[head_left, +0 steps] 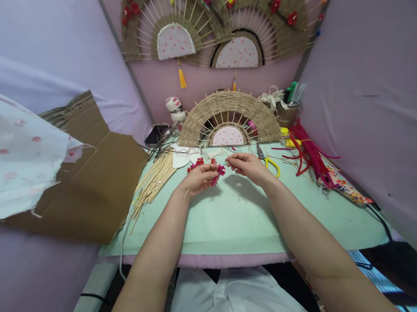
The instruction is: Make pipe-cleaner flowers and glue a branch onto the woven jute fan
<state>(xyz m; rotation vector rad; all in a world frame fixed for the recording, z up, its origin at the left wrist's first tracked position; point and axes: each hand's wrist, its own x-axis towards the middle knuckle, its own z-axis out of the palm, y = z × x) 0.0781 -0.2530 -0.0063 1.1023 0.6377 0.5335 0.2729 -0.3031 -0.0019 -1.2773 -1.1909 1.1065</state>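
Note:
My left hand (200, 178) is closed on a magenta pipe-cleaner flower (219, 171), its fingers pinching the flower from the left. My right hand (244, 164) faces it, a short way to the right, with thumb and fingertips pinched together. Whatever is between those fingertips is too small to make out. Several red flowers (195, 165) lie just behind my left hand. Yellow-handled scissors (272, 165) rest on the table beside my right hand. Behind both hands stands a fan-shaped twine piece (225, 102) with thin sticks and a spotted cloth centre.
Thin wooden sticks (154, 176) lie at the left, near a leaning cardboard sheet (96, 187) and spotted cloth (14, 151). Red pipe cleaners (310, 150) are piled at the right of the green table (235, 232). Decorated fans (280, 54) hang on the back wall.

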